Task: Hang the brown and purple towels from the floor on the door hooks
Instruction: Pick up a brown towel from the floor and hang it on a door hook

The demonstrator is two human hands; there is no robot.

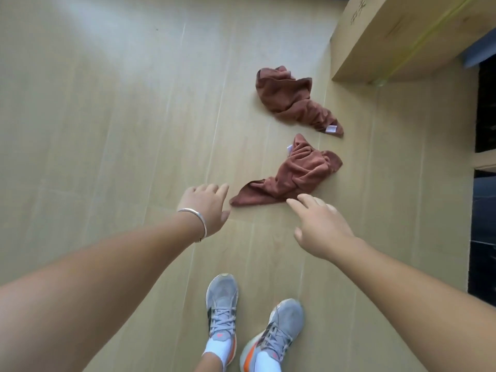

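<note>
Fingers loose, my left hand (206, 208) and right hand (320, 226) hold nothing just beside the near brown towel (291, 175).

Pale wood-look plank floor (107, 130), light sheen at upper left. Large tan cardboard box (389, 41), yellow-green tape along one edge, standing at upper right. Dark panels (485, 111) along right edge. Grey lace-up sneakers (222, 310) with orange accents, white socks (217, 347), bottom centre. Thin silver bangle (197, 218).
</note>
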